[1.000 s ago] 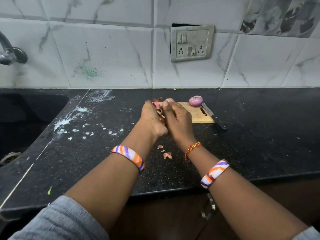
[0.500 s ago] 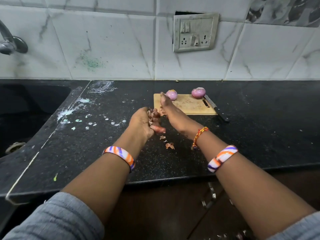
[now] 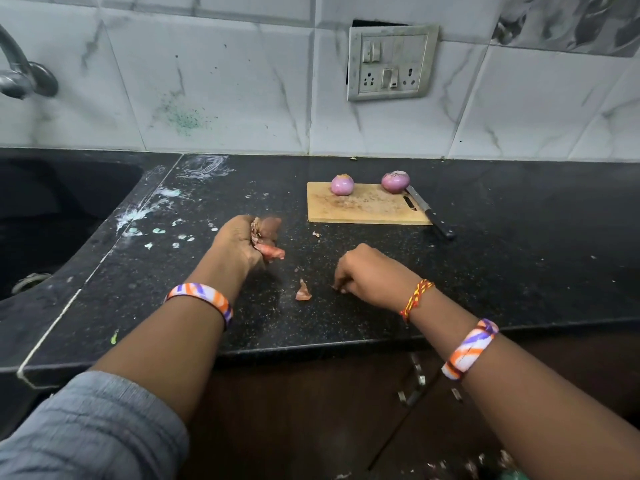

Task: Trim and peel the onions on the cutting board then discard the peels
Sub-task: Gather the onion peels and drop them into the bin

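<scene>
The left hand [image 3: 239,242] is curled round a bunch of dry onion peels [image 3: 265,239] just above the black countertop [image 3: 519,271], well left of and nearer than the cutting board [image 3: 367,211]. The right hand [image 3: 369,273] rests on the counter nearer the front edge, its fingers bent down and the fingertips [image 3: 341,287] pinching at a small scrap on the surface; the scrap itself is too small and hidden to make out clearly. Between the two hands lies one loose peel [image 3: 303,292], flat on the stone and touching neither hand, and a few tinier flakes lie just beyond it. Two peeled purple onions sit on the far edge of the wooden board: the left onion [image 3: 342,184] near the far-left corner and the right onion [image 3: 395,182] near the far-right corner, well apart from each other. A knife [image 3: 427,212] lies slanted along the board's right edge, its blade just beside the right onion and its black handle on the counter. To the far left are a dark sink [image 3: 52,209] and a metal tap [image 3: 20,74], with white smears [image 3: 145,213] on the counter beside the sink. A switch plate [image 3: 391,62] is fixed to the marbled wall tiles [image 3: 225,81] behind the board. Nothing lies between the hands and the board except small flakes.
</scene>
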Demonstrator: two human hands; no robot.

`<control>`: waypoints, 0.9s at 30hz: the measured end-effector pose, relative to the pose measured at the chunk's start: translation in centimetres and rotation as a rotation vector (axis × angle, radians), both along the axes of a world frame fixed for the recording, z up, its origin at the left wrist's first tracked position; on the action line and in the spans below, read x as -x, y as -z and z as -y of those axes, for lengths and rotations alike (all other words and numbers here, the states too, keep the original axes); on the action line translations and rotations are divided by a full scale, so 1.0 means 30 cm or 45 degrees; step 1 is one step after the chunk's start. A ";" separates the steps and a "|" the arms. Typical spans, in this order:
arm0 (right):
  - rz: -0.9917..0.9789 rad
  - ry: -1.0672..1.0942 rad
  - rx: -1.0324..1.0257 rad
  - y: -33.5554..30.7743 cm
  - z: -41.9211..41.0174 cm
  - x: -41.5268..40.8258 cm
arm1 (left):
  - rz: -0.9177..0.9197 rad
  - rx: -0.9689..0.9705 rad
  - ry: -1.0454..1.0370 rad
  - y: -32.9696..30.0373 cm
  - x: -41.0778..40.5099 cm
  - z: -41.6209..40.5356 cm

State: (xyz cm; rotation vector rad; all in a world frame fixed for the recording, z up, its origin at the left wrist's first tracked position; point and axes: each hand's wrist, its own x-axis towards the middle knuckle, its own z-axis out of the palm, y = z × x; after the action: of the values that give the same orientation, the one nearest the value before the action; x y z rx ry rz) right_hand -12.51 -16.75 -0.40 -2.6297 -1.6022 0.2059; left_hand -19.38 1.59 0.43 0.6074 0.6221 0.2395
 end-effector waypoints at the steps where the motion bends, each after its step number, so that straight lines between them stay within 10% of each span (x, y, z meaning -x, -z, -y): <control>1: -0.005 0.037 -0.062 -0.001 0.000 0.006 | 0.005 -0.006 -0.002 -0.001 0.002 0.001; 6: -0.220 0.167 -0.521 -0.033 -0.048 0.069 | 0.010 -0.014 -0.009 0.000 0.009 0.003; 18: 0.037 -0.043 -0.212 0.002 -0.100 0.138 | -0.028 -0.058 -0.012 -0.005 0.052 -0.029; 24: -0.675 0.423 -1.099 -0.110 -0.134 0.029 | -0.143 -0.286 0.203 -0.017 0.036 0.004; 27: -0.431 0.345 -1.100 -0.158 -0.191 0.037 | -0.031 -0.311 0.349 -0.039 -0.005 0.059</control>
State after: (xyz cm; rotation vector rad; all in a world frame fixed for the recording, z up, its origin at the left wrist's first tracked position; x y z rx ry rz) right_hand -13.61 -11.04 4.33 -1.9578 -0.9100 -0.0524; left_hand -19.22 -0.17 1.61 0.9236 0.5297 0.0505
